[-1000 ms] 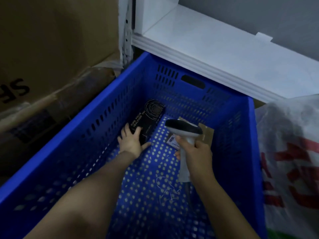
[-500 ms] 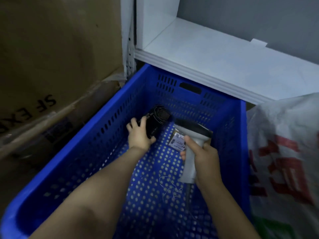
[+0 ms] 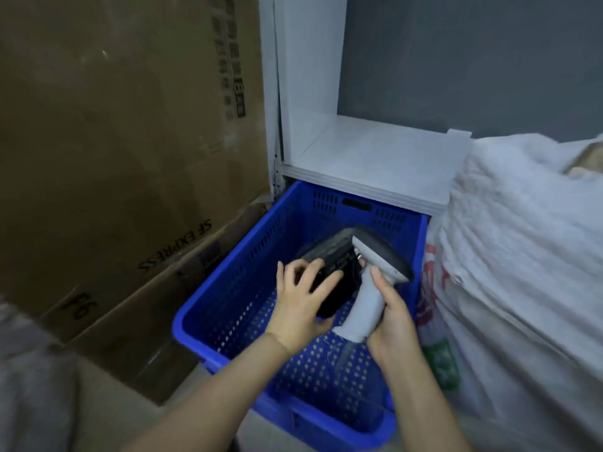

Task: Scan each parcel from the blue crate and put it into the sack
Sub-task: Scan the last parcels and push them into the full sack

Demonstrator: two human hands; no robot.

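a: back wall?
b: flat grey wall (image 3: 456, 60), matte, evenly dull.
a: furniture?
b: low white shelf (image 3: 368, 158) against that wall, ridged front edge. white upright panel (image 3: 310, 76) on its left side. perforated metal rail (image 3: 276, 171) runs down just beside the panel.
a: left side?
b: tall cardboard box (image 3: 114, 109), dark print down its right edge. beneath it a second cardboard box (image 3: 137, 288) marked "sf express", lettering turned sideways.
a: floor, light?
b: floor (image 3: 107, 415) tan, blurred. light dim, bluish cast overall.
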